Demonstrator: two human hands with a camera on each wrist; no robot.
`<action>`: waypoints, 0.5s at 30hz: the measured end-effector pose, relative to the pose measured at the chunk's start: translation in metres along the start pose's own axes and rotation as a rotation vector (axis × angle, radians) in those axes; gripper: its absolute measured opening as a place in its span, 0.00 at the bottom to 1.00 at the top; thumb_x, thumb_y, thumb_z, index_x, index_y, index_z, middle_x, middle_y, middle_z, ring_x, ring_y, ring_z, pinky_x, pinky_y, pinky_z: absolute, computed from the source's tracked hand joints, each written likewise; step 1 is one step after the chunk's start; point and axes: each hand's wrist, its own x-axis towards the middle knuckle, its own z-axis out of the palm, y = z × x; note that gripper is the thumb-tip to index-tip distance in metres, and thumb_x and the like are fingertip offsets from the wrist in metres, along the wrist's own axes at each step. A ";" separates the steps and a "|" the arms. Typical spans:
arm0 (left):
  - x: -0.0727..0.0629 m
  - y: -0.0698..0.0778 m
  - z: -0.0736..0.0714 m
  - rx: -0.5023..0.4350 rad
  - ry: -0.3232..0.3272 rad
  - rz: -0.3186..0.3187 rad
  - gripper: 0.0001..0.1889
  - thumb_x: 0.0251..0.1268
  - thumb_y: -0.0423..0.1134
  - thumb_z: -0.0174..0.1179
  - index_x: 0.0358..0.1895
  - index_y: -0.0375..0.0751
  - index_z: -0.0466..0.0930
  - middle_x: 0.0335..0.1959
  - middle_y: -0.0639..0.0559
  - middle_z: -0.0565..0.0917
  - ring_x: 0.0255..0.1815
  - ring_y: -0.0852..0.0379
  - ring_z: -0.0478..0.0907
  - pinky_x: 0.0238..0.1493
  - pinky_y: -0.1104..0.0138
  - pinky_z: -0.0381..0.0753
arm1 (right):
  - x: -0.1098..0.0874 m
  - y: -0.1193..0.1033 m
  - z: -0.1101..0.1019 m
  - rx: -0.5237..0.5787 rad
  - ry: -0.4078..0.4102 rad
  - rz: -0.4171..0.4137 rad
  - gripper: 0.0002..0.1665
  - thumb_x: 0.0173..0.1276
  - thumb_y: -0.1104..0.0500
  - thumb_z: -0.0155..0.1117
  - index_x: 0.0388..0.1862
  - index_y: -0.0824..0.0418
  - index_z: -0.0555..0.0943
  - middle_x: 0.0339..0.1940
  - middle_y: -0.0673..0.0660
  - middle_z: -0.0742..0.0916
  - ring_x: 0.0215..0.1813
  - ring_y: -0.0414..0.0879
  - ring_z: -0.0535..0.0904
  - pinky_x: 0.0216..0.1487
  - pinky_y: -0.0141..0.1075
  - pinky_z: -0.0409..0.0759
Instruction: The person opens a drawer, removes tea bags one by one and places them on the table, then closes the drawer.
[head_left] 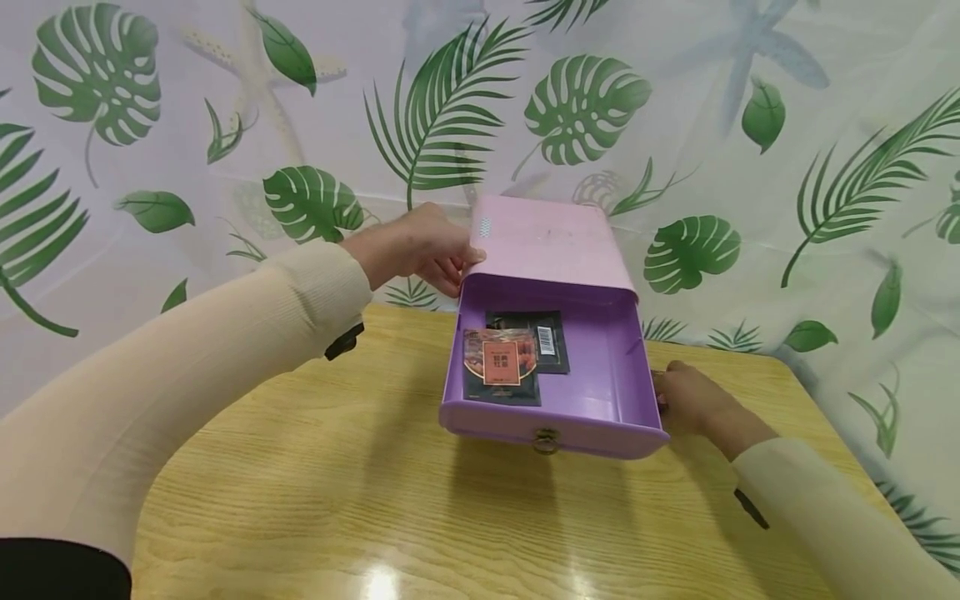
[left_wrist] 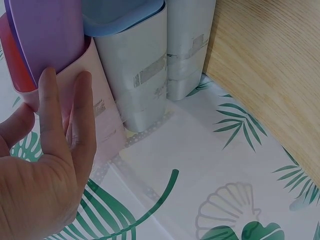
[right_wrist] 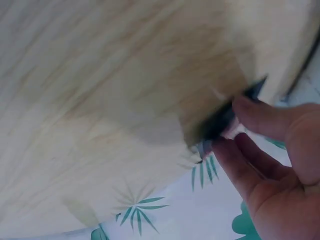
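A pink box holds a purple drawer that is pulled out toward me. Two dark sachets lie at the drawer's left: a red-labelled sachet partly covers a barcoded sachet. My left hand grips the box's left front corner, thumb on top and fingers along the side. Low at the drawer's right side is my right hand, outside it. In the right wrist view it pinches a dark sachet between thumb and fingers; the head view mostly hides this sachet.
A light-blue drawer box and a further pale box are stacked under the pink one. A ring handle hangs on the drawer front. Below lies the wooden table; a leaf-patterned cloth hangs behind.
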 end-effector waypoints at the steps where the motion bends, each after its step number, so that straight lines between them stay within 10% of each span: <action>1: 0.000 -0.001 0.000 0.001 -0.001 0.001 0.11 0.70 0.37 0.63 0.38 0.30 0.78 0.39 0.37 0.82 0.30 0.50 0.84 0.38 0.60 0.90 | 0.000 0.000 0.001 -0.009 0.014 -0.004 0.07 0.56 0.61 0.75 0.32 0.57 0.84 0.28 0.52 0.85 0.34 0.49 0.75 0.36 0.45 0.81; 7: -0.001 -0.001 -0.002 0.005 -0.003 0.006 0.11 0.70 0.38 0.63 0.39 0.29 0.79 0.40 0.37 0.83 0.31 0.50 0.85 0.39 0.61 0.90 | 0.000 0.002 0.004 -0.036 0.067 -0.039 0.27 0.55 0.60 0.77 0.55 0.63 0.83 0.55 0.67 0.85 0.47 0.62 0.82 0.51 0.56 0.83; 15: -0.002 0.000 -0.003 0.003 0.001 0.002 0.12 0.70 0.38 0.63 0.41 0.29 0.79 0.42 0.37 0.82 0.32 0.50 0.85 0.39 0.61 0.90 | 0.006 0.003 -0.001 -0.036 0.019 0.002 0.19 0.62 0.59 0.69 0.52 0.63 0.84 0.49 0.69 0.87 0.48 0.69 0.84 0.52 0.58 0.83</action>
